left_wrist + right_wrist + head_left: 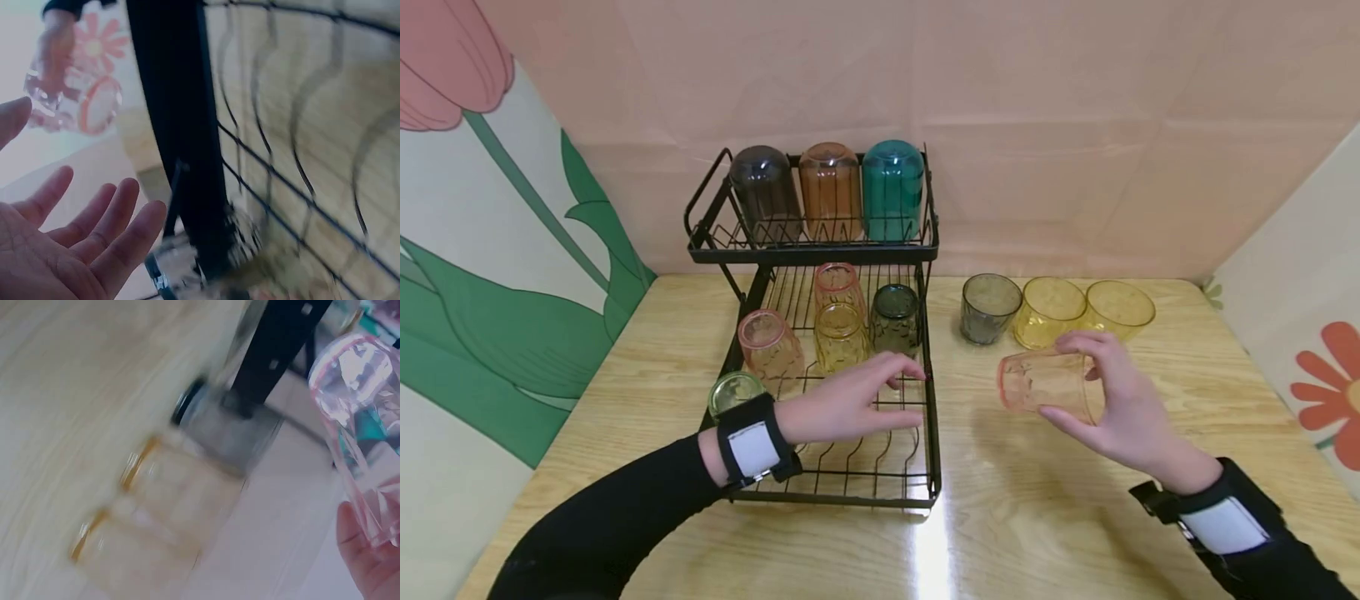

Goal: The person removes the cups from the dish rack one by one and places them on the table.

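- Pink glass (1047,383) lies on its side in the right hand (1120,408), thumb on top and fingers curled beneath it, lifted above the wooden worktop (1045,508); its mouth faces the left hand.
- Spread and holding nothing, the left hand (846,400) hovers palm down over the front of the rack (865,492), fingers straight and reaching toward the pink glass; the two hands are near but apart.
- Just beyond the left fingertips, on the rack's lower tier, stand a yellow glass (838,336) and a dark green glass (895,319), with another pink glass (837,286) behind them.
- To the outer side of the left wrist sit a peach glass (771,350) and a pale green glass (733,392).
- Farther off, on the rack's top tier, three tall glasses stand upside down: a brown one (765,193), an orange one (829,190) and a teal one (892,188).
- Beyond the right hand, on the worktop, a grey glass (989,307) and two yellow bowls (1048,311) (1118,307) stand upright in a row.
- Both wrist views are blurred.
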Motion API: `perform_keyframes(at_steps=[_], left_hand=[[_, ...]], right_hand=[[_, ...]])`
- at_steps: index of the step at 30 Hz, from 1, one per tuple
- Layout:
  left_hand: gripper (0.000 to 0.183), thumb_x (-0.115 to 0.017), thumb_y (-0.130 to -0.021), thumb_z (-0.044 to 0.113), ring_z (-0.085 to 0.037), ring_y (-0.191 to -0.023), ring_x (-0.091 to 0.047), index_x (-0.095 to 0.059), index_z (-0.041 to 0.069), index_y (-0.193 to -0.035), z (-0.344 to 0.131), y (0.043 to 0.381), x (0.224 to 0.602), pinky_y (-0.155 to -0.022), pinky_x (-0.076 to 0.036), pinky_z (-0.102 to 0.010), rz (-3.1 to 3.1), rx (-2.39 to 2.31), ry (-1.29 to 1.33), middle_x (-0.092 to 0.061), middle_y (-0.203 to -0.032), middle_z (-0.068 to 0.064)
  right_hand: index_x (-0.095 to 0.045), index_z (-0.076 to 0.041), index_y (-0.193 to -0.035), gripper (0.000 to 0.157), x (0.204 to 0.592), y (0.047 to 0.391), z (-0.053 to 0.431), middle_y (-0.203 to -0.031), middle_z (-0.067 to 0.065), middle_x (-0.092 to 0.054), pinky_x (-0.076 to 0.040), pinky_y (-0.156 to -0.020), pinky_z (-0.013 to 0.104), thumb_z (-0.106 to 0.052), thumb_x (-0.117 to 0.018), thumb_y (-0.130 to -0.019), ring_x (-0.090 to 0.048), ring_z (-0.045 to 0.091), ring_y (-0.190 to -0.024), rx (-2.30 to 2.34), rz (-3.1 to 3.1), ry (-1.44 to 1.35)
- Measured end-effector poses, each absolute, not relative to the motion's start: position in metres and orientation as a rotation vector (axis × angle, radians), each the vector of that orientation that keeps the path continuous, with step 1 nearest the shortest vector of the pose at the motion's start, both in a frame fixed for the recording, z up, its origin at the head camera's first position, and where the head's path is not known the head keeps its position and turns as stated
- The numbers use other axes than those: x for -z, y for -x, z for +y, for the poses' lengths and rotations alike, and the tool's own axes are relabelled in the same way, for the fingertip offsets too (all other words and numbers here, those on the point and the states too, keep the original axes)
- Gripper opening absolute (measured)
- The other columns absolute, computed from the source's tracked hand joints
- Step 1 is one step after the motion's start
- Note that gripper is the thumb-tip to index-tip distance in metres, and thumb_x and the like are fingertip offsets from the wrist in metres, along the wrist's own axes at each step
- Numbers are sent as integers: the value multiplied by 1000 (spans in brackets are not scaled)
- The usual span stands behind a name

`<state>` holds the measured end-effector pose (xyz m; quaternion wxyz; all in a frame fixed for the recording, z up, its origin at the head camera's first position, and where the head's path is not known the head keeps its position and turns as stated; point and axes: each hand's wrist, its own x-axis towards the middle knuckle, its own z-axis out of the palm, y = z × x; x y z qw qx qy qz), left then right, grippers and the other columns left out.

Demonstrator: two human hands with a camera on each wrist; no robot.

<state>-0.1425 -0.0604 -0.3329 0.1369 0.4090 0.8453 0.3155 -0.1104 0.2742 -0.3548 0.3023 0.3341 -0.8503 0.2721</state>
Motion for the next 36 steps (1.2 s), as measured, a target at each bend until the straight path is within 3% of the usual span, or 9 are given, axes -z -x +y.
perform_keyframes(at_steps=[7, 11, 16, 23, 30, 36], left_hand=[[62, -43, -85, 62, -11, -106, -49, -39, 22, -131, -81, 144, 335, -79, -44, -25, 2649, -638, -1244, -44, -129, 4], [63, -41, -85, 64, -7, -98, -51, -41, 20, -130, -90, 145, 335, -70, -44, -19, 2714, -593, -1297, -46, -125, 4], [60, -40, -86, 62, -8, -100, -50, -42, 20, -129, -98, 145, 336, -75, -44, -20, 2757, -553, -1365, -47, -124, 2], [60, -39, -87, 61, -9, -102, -49, -43, 19, -129, -105, 143, 337, -75, -44, -22, 2795, -530, -1384, -47, -124, 2], [60, -38, -87, 61, -10, -102, -50, -43, 19, -130, -108, 142, 338, -77, -45, -24, 2800, -500, -1400, -46, -125, 0], [61, -38, -88, 60, -11, -101, -51, -42, 17, -131, -109, 142, 336, -75, -46, -24, 2789, -467, -1420, -46, -127, -1]], right_hand=[[-46, -7, -120, 75, 355, 115, 317, -117, 7, -46, -36, -71, 30, -31, -81, -58, -42, 19, -100, -528, -2513, -702], [-46, -10, -118, 71, 349, 115, 331, -113, 7, -47, -40, -71, 41, -35, -80, -61, -45, 24, -97, -480, -2644, -596], [-45, -9, -118, 66, 344, 120, 353, -111, 12, -47, -43, -67, 51, -42, -75, -68, -46, 31, -97, -448, -2847, -486], [-44, -3, -115, 69, 348, 135, 397, -105, 21, -48, -45, -63, 49, -49, -70, -72, -51, 37, -88, -327, -3051, -425], [-35, 4, -120, 86, 349, 163, 436, -107, 32, -42, -42, -65, 53, -58, -66, -71, -49, 44, -86, -236, -3215, -244], [-35, 5, -117, 88, 344, 183, 456, -108, 34, -37, -40, -66, 56, -57, -70, -66, -45, 49, -88, -241, -3246, -185]])
